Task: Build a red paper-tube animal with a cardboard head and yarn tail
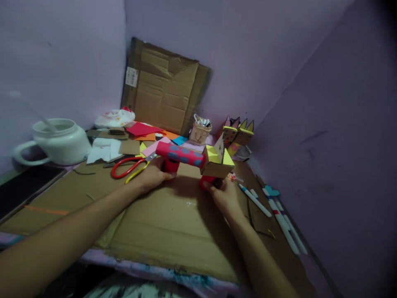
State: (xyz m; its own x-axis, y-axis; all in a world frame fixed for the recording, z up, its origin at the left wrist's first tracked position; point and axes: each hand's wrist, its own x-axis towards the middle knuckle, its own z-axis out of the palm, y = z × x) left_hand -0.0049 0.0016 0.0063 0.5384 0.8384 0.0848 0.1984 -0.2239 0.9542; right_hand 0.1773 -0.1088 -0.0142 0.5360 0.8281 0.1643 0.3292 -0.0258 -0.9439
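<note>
A paper craft figure stands above the cardboard sheet. Its body is a red tube with blue-grey spots, lying level on two short red supports. At its right end sits a small cardboard and yellow paper box piece with an upright flap. My left hand is closed round the left red support. With its fingers round the right red support, my right hand is partly under the box piece. The inner fingers of both hands are partly hidden.
Red-and-yellow scissors lie beside my left hand. A white mug-like pot and a dark phone-like slab are at left. Markers lie at right. Behind are coloured papers, a pen holder and a leaning cardboard panel.
</note>
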